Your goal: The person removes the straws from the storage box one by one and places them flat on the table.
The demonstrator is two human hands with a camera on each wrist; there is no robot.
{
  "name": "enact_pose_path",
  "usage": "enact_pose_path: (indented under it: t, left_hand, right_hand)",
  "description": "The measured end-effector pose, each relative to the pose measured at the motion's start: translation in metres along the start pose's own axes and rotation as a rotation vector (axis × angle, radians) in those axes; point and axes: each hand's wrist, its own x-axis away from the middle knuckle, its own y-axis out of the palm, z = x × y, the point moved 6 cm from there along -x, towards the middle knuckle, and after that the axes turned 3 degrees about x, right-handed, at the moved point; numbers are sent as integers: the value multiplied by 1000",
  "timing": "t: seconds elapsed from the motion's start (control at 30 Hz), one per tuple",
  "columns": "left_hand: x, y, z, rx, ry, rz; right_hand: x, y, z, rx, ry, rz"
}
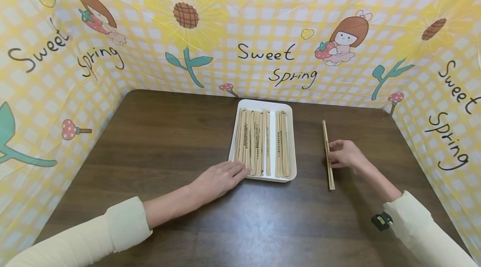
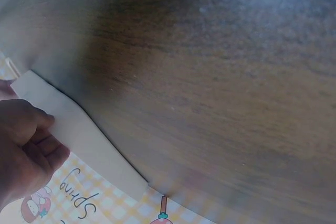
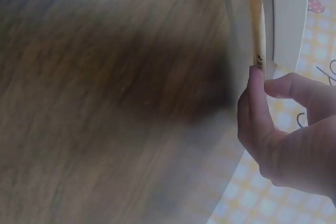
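Note:
My right hand (image 1: 345, 154) pinches a paper-wrapped pair of chopsticks (image 1: 331, 179) near its middle, between thumb and fingers. The packet stands apart from the tray, to its right, pointing away from me; printing shows on its paper in the right wrist view. My left hand (image 1: 221, 179) holds the near left corner of a white tray (image 1: 267, 105), with fingers over the rim and the thumb against the outer wall (image 2: 79, 135). Inside the tray, several more wrapped chopsticks (image 1: 253, 142) lie side by side, and a smaller group (image 1: 282, 144) lies across a narrow gap at the right.
A dark wooden table (image 1: 158, 133) carries the tray toward its back edge. Yellow checked cloth walls (image 1: 263, 8) with printed flowers and lettering enclose it at the back and both sides. A small black device (image 1: 381, 221) sits at the right sleeve.

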Motion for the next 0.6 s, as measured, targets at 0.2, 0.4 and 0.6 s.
enact_pose_path:
  t: [0.2,0.4,0.6]
  left_hand:
    - [0,-1,0,7,-3,3]
    - [0,-1,0,1,1,9]
    - [-1,-1,0,3,2,20]
  right_hand:
    - [2,-3,5,9,-5,17]
    - [2,-7,9,100,-17,63]
    - [2,-8,8,150,-22,76]
